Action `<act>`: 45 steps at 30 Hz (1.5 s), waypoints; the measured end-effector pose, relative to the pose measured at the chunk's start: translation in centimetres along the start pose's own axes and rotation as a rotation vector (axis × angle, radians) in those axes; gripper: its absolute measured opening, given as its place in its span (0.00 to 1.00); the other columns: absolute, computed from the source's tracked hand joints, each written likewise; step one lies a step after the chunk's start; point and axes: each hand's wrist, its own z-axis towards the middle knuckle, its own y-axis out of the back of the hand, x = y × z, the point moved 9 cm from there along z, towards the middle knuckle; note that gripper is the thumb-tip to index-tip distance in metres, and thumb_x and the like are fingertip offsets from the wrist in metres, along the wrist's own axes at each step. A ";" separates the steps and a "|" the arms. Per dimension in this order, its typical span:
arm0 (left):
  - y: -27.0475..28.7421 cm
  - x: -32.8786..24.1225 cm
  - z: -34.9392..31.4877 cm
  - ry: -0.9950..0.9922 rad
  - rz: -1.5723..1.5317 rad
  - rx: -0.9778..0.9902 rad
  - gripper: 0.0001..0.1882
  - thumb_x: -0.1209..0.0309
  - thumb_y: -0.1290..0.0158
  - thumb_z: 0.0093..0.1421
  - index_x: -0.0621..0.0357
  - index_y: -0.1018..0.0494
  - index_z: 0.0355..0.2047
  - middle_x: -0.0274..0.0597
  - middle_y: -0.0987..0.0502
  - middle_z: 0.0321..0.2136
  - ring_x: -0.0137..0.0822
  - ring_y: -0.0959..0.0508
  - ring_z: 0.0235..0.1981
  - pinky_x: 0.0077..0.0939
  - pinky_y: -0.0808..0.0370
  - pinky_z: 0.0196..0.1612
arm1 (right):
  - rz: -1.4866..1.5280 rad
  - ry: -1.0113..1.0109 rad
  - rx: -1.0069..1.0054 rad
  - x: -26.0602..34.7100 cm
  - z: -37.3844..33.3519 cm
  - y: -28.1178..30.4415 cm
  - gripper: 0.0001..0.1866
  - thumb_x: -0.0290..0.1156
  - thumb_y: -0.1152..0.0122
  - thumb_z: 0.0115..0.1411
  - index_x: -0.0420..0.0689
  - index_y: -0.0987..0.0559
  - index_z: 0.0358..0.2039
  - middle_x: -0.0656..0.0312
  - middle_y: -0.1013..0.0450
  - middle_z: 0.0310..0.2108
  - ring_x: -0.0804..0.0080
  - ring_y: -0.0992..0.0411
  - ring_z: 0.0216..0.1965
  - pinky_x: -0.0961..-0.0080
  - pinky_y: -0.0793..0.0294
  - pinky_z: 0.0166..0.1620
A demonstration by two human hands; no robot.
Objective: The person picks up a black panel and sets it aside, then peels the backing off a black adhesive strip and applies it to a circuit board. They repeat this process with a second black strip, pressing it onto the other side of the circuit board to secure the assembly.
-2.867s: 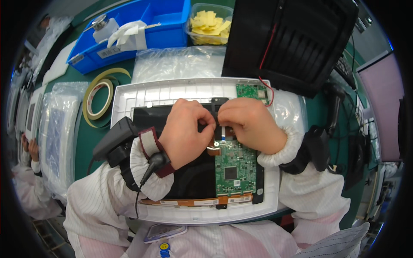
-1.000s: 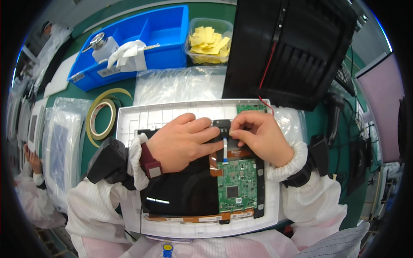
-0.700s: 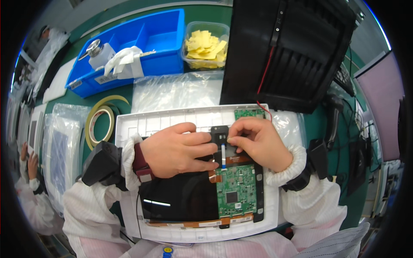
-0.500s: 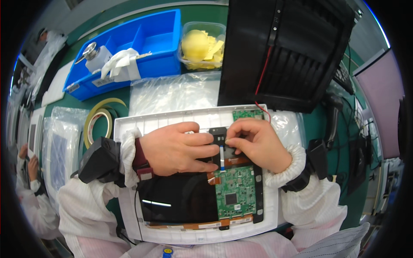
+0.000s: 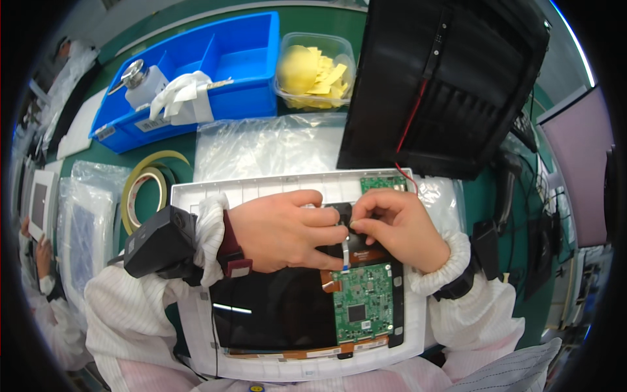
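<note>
A white flat ribbon cable (image 5: pixel 346 250) with a blue end runs to a green circuit board (image 5: pixel 375 297) on the back of a black display panel (image 5: pixel 274 310), which lies in a white plastic housing (image 5: pixel 192 326). My left hand (image 5: pixel 284 230) reaches across the panel with its fingers stretched apart, one fingertip at the cable's blue end. To the right of the cable, my right hand (image 5: pixel 408 232) pinches thumb and forefinger together; what is between them, if anything, is hidden. A smaller green board (image 5: pixel 381 185) sits at the housing's far edge.
A black ribbed cover (image 5: pixel 450 91) stands behind, joined by a red wire (image 5: pixel 411 121). Farther left are a blue divided bin (image 5: pixel 245 91), a clear tub (image 5: pixel 333 98) of yellow pieces and tape rolls (image 5: pixel 135 196). A scanner (image 5: pixel 504 189) stands at right; another person's hand (image 5: pixel 44 257) shows far left.
My left hand has shifted slightly right, its lower finger now at the cable's blue end. The right hand keeps its pinch. The whole view has tilted a little.
</note>
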 end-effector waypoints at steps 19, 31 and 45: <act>0.6 0.1 -0.8 0.156 -0.005 -0.102 0.16 0.67 0.51 0.47 0.52 0.26 0.38 0.30 0.32 0.34 0.29 0.33 0.39 0.22 0.36 0.40 | 0.016 -0.011 -0.012 0.1 -0.3 0.2 0.02 0.19 0.42 0.52 0.36 0.26 0.28 0.65 0.30 0.27 0.83 0.32 0.26 0.88 0.29 0.28; 6.1 1.2 -3.1 0.730 -0.361 -0.623 0.10 0.77 0.42 0.41 0.57 0.26 0.28 0.39 0.26 0.27 0.42 0.29 0.35 0.32 0.33 0.40 | 0.238 0.041 0.047 3.6 -2.9 -0.5 0.02 0.21 0.41 0.53 0.38 0.24 0.28 0.64 0.33 0.38 0.83 0.33 0.33 0.87 0.31 0.34; 5.8 -4.2 -1.5 0.813 -0.516 -0.770 0.03 0.78 0.44 0.46 0.61 0.27 0.23 0.40 0.28 0.19 0.38 0.30 0.29 0.28 0.33 0.35 | 0.266 0.054 -0.049 4.0 -8.8 -2.0 0.05 0.26 0.40 0.54 0.38 0.22 0.30 0.65 0.33 0.39 0.81 0.33 0.31 0.87 0.36 0.28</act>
